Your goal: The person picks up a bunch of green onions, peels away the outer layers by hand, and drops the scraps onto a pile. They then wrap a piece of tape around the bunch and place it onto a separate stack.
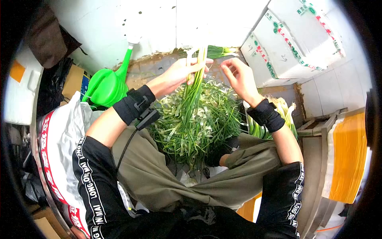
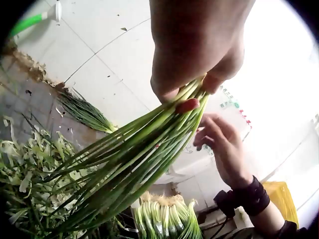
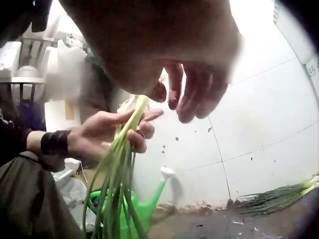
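My left hand (image 1: 179, 75) grips a small bunch of scallions (image 1: 195, 91) near their white ends, and the green leaves hang down over a heap of scallion leaves and peelings (image 1: 171, 135). In the left wrist view the bunch's long leaves (image 2: 134, 154) fan out below the fingers. To the right of the bunch, my right hand (image 1: 241, 79) is raised, its fingers loosely bent with nothing visible in them. The right wrist view shows this hand (image 3: 174, 55) just above the scallions' white ends, its fingers apart from one another.
Bundled scallions with roots (image 1: 285, 109) stand at the right beside the knee. Another bunch (image 1: 217, 51) lies on the floor by the wall. A green watering can (image 1: 105, 87) stands at left, white foam boxes (image 1: 274, 47) at right, and a white bag (image 1: 65, 135) near the left arm.
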The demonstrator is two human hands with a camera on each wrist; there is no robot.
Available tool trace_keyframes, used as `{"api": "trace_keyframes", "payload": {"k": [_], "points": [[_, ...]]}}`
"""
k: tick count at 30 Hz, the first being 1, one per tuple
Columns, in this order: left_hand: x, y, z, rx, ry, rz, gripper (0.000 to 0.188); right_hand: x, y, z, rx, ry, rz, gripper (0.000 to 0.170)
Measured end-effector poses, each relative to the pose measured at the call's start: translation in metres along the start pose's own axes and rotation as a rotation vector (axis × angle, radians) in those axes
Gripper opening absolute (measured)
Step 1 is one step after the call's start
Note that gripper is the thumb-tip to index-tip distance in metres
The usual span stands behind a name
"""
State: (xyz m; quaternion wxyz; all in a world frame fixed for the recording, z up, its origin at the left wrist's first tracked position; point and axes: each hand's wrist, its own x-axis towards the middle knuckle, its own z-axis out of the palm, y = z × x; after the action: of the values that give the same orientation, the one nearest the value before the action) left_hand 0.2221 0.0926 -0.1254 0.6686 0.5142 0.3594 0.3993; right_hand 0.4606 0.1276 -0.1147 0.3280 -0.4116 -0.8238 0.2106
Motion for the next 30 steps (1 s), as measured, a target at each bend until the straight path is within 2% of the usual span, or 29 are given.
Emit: {"api": "trace_keyframes", "payload": {"k": [1, 4, 9, 11, 14, 16, 18, 22, 24, 30], "points": [[0.0, -0.001, 0.001, 0.007, -0.005, 0.003, 0.042, 0.001, -0.006, 0.0, 0.0, 0.004, 0.001, 0.017], [0.003, -0.006, 0.001, 0.016, 0.006, -0.013, 0.041, 0.003, -0.019, 0.003, 0.26, 0.04, 0.004, 0.019], [0.0, -0.001, 0.006, 0.11, 0.081, -0.06, 0.04, -0.005, -0.03, 0.02, 0.215, -0.08, 0.055, 0.031], [-0.001, 0.001, 0.01, 0.129, 0.168, -0.035, 0.038, -0.009, -0.015, 0.037, 0.26, -0.074, -0.023, 0.032], [0.0, 0.0, 0.01, 0.128, 0.173, -0.03, 0.036, -0.002, -0.023, 0.03, 0.246, -0.003, 0.021, 0.03], [-0.004, 0.005, 0.014, 0.177, 0.174, -0.055, 0.036, 0.008, -0.027, 0.018, 0.165, 0.153, -0.084, 0.026], [-0.006, 0.006, 0.019, 0.225, 0.175, -0.081, 0.036, 0.016, -0.035, 0.005, 0.054, 0.323, -0.153, 0.029], [-0.006, 0.006, 0.028, 0.32, 0.14, -0.1, 0.032, 0.021, -0.032, -0.007, -0.157, 0.306, -0.254, 0.023], [-0.006, 0.006, 0.029, 0.363, 0.152, -0.105, 0.031, 0.021, -0.024, -0.005, -0.248, 0.304, -0.297, 0.013], [-0.002, -0.002, 0.026, 0.423, 0.094, -0.065, 0.03, 0.026, -0.02, -0.015, -0.316, 0.355, -0.346, 0.013]]}}
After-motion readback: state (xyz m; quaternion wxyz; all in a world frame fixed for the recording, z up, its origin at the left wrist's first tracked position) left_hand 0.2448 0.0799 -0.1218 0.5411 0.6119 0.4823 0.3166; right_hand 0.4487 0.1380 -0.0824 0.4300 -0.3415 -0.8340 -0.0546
